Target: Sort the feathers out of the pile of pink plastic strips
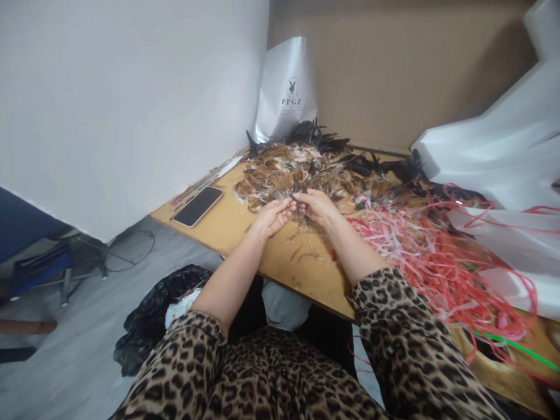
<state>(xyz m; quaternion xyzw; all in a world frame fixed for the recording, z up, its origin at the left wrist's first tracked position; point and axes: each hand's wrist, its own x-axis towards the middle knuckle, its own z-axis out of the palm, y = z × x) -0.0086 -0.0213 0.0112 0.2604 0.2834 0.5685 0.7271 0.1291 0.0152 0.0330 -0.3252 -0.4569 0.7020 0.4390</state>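
Observation:
My left hand (pixel 273 216) and my right hand (pixel 315 206) meet fingertip to fingertip at the near edge of a heap of brown and black feathers (pixel 297 169) on a wooden table (pixel 245 230). Both hands are closed in a pinch on a small tuft of feathers between them. Loose feather bits lie on the table just below my hands. My sleeves are leopard print.
A phone (pixel 198 206) lies face up at the table's left corner beside thin sticks. A tangle of red and pink strips (pixel 433 256) covers the right side. A white bag (pixel 286 87) stands in the far corner, white sheets (pixel 503 146) at right, a black bag (pixel 153 309) on the floor.

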